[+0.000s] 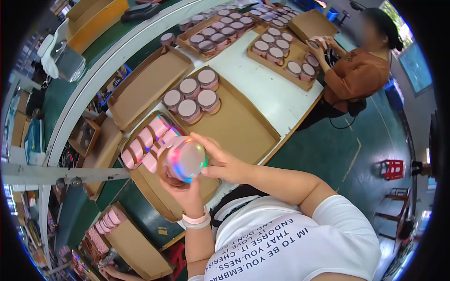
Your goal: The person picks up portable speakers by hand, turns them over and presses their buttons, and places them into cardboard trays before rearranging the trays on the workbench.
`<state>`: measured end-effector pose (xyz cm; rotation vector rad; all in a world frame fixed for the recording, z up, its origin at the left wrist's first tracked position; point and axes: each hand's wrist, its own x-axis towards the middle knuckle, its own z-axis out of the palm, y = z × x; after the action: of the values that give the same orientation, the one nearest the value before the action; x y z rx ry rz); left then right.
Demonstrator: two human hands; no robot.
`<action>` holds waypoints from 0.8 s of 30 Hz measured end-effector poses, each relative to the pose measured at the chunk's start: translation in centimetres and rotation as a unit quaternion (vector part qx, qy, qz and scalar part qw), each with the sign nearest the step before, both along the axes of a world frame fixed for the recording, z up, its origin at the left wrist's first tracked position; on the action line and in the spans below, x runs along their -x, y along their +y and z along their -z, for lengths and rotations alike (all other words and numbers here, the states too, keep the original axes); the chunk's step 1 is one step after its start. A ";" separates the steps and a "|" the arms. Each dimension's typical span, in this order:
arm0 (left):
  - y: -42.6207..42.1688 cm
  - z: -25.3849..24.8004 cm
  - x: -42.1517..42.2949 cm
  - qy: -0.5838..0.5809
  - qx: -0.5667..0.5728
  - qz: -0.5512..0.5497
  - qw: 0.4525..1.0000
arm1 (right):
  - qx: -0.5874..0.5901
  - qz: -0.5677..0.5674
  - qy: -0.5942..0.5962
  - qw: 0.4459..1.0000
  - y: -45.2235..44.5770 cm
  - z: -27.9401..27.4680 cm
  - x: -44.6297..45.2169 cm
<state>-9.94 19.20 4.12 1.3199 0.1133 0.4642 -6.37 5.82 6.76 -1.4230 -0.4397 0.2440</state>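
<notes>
Both my hands hold a pink drum-shaped device [187,158] with a pale round end and coloured lights glowing around its rim. My left hand [186,193], with a light band on the wrist, grips it from below. From the right side, my right hand [222,161] closes fingers and thumb on its edge. Just behind it, several pink devices with brown straps [147,138] lie on their sides in a cardboard tray [164,201], some showing coloured light. Several more devices [190,93] stand with their pale ends up in the larger cardboard tray [243,126] beyond.
Further trays of pink devices [222,29] stand along the white table [262,77]. A co-worker in a brown top [361,70] handles a device at the far right tray. A metal rail [65,174] crosses on the left. At lower left sits another box [133,246].
</notes>
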 end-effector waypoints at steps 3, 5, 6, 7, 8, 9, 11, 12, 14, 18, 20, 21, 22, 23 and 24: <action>-1.7 -0.8 1.7 -0.034 -0.432 -0.088 0.897 | -0.062 0.019 0.022 0.998 1.3 0.1 -0.7; -1.6 -1.2 2.2 -0.058 -0.532 -0.055 0.843 | -0.326 0.003 0.290 0.900 1.2 -0.5 -1.1; -1.4 -1.6 2.5 -0.081 -0.491 0.011 0.867 | -0.343 -0.018 0.299 0.890 0.6 -0.3 -1.7; -1.1 -1.8 3.0 -0.101 -0.446 0.076 0.886 | -0.344 -0.024 0.303 0.888 -0.3 -0.4 -1.8; -0.5 -1.7 3.7 -0.078 -0.412 0.114 0.900 | -0.222 -0.028 0.240 0.945 -1.4 -0.7 -1.9; 0.0 -1.1 4.4 -0.070 -0.416 0.108 0.900 | -0.095 -0.035 0.171 0.980 -2.6 -1.0 -2.1; 1.2 0.8 5.6 0.089 -0.296 0.161 0.937 | 0.228 0.091 -0.348 0.905 -5.9 -1.8 -3.7; 1.8 1.5 5.6 0.176 -0.242 0.149 0.942 | 0.298 0.132 -0.432 0.841 -7.6 -4.2 -4.4; 3.5 3.8 6.0 0.255 -0.211 0.105 0.938 | 0.250 0.313 -0.461 0.792 -12.1 -8.2 -4.7; 8.0 13.0 5.1 0.342 -0.288 0.009 0.895 | 0.064 0.624 -0.438 0.644 -18.2 -13.5 -4.9; 10.5 18.1 1.9 0.325 -0.339 -0.044 0.882 | 0.076 0.625 -0.411 0.660 -18.0 -13.1 -4.3; 11.5 18.9 -0.1 0.348 -0.343 -0.061 0.870 | 0.082 0.628 -0.397 0.665 -17.9 -12.8 -4.0; 12.3 19.2 -2.2 0.368 -0.348 -0.073 0.859 | 0.089 0.633 -0.383 0.667 -17.8 -12.5 -3.6; 12.9 18.5 -4.2 0.364 -0.354 -0.069 0.859 | 0.099 0.642 -0.369 0.664 -17.7 -12.2 -3.3; 13.4 17.9 -6.1 0.358 -0.438 -0.078 0.821 | 0.110 0.653 -0.355 0.660 -17.7 -11.9 -3.1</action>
<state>-3.81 32.61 -13.75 2.3732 0.7073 0.1052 -3.32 -11.84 18.64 -1.7011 0.1104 -1.5346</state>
